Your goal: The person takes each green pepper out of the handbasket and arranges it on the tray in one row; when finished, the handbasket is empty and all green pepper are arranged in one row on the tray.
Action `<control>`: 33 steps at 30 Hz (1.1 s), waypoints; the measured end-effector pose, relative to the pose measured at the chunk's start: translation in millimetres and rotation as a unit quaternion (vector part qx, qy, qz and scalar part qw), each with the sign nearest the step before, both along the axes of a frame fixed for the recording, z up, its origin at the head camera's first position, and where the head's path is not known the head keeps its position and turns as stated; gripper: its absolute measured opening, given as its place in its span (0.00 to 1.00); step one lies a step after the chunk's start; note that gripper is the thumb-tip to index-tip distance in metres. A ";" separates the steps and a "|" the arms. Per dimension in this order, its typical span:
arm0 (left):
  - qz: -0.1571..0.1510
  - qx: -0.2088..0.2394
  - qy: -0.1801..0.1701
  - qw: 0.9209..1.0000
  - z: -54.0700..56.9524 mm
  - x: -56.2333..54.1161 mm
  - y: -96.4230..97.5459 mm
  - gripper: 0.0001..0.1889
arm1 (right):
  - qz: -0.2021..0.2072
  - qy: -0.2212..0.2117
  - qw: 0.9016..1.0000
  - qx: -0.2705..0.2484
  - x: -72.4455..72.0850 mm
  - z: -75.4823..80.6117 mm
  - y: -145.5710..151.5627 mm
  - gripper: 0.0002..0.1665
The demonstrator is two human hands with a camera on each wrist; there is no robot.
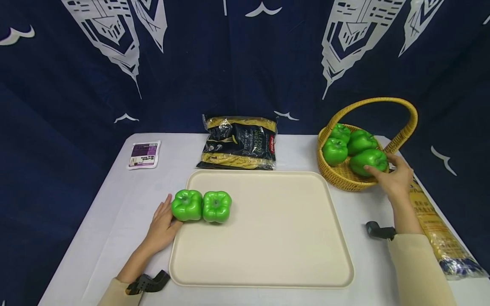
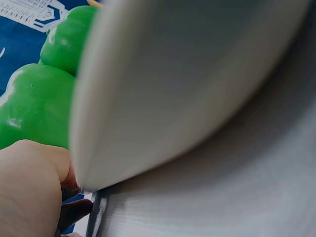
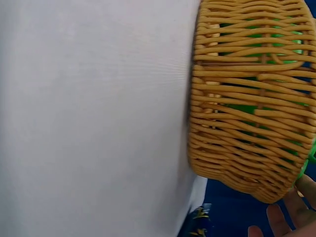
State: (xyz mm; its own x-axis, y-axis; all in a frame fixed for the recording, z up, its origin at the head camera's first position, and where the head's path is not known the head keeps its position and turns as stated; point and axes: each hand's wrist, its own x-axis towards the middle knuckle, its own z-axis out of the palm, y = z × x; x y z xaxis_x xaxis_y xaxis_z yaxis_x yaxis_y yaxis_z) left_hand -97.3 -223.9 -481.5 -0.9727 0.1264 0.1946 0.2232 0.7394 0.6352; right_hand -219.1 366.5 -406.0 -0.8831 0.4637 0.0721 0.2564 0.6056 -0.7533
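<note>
Two green bell peppers, a left one (image 1: 186, 205) and a right one (image 1: 217, 207), stand side by side at the upper left of the cream tray (image 1: 268, 229). My left hand (image 1: 163, 225) lies at the tray's left edge, fingers extended, right beside the left pepper. At the right, my right hand (image 1: 396, 176) reaches over the rim of a wicker basket (image 1: 346, 183). Its thumb and fingers hold the front green bell pepper (image 1: 368, 162) there. Several green peppers sit in the basket; the right wrist view shows its woven side (image 3: 252, 98) with fingers at the rim.
A pasta bag (image 1: 239, 142) lies behind the tray. To the back left is a small purple-and-white packet (image 1: 144, 155). A long yellow package (image 1: 440, 229) lies along the right edge, beside the right forearm. The basket's tall handle (image 1: 377, 100) arches over it.
</note>
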 end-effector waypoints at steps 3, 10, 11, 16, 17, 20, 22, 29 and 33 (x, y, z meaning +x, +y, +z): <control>0.001 0.000 -0.001 1.000 0.4 0.0 0.1 0.29 | -0.009 0.027 1.000 -0.002 4.0 5.2 -2.4 0.45; 0.001 0.001 -0.005 1.000 0.9 0.2 -0.4 0.29 | -0.025 0.026 0.999 0.013 14.7 22.2 -7.2 0.45; 0.001 0.001 -0.005 1.000 1.1 0.1 -0.5 0.29 | -0.025 0.026 0.999 0.016 16.8 24.5 -8.0 0.45; -0.001 0.000 -0.008 1.000 1.8 -0.6 -0.3 0.29 | -0.010 0.035 0.999 0.035 27.1 34.4 -13.0 0.44; -0.001 0.000 -0.009 1.000 1.9 -0.7 -0.2 0.29 | -0.003 0.042 0.998 0.038 29.5 36.4 -14.4 0.44; -0.002 0.001 -0.009 1.000 1.6 -1.3 -0.4 0.28 | 0.023 0.066 0.997 0.044 36.7 41.8 -19.8 0.43; -0.002 0.001 -0.008 1.000 0.6 -1.9 -0.6 0.28 | 0.048 0.086 0.994 0.043 41.6 45.3 -24.9 0.44; -0.004 0.001 -0.004 1.000 -0.6 -2.0 -1.4 0.28 | 0.151 0.152 0.977 0.024 53.2 48.6 -52.6 0.44; -0.004 0.001 -0.004 1.000 0.5 -1.3 -1.4 0.28 | 0.209 0.167 0.963 0.008 55.6 42.6 -73.2 0.44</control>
State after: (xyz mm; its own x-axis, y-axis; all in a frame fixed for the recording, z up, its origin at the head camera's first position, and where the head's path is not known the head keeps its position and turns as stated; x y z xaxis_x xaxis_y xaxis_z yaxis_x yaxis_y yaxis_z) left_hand -98.6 -225.3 -481.0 -0.9732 0.1329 0.1879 0.2239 0.7359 0.6390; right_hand -163.4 293.2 -363.3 -0.9186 0.0687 0.3891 -0.2679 0.6155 -0.7412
